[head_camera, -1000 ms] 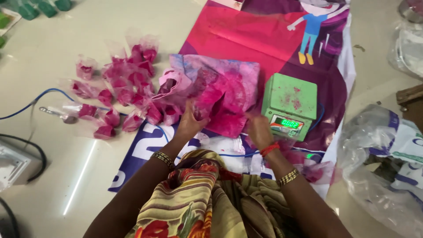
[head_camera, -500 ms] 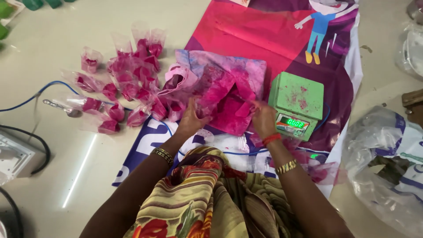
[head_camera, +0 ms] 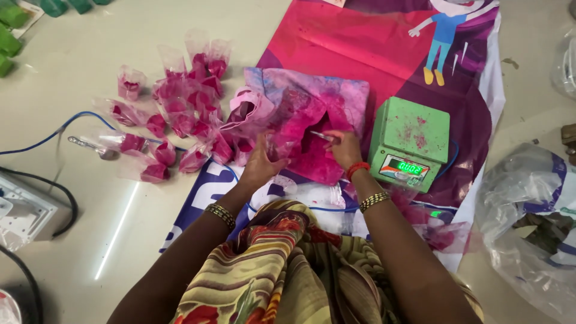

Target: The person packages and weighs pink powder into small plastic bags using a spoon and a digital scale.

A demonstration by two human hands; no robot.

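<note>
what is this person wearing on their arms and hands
Both forearms are bare, with no sleeves or gloves. The left wrist carries a gold beaded bangle. The right wrist carries a red thread band and, just behind it, a gold bangle. A draped cloth striped in yellow, green and red, with flowers, hangs between the arms.

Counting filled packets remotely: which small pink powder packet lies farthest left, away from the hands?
The lone packet at the pile's upper left, standing apart from the clustered packets, with bare floor around it.
</note>
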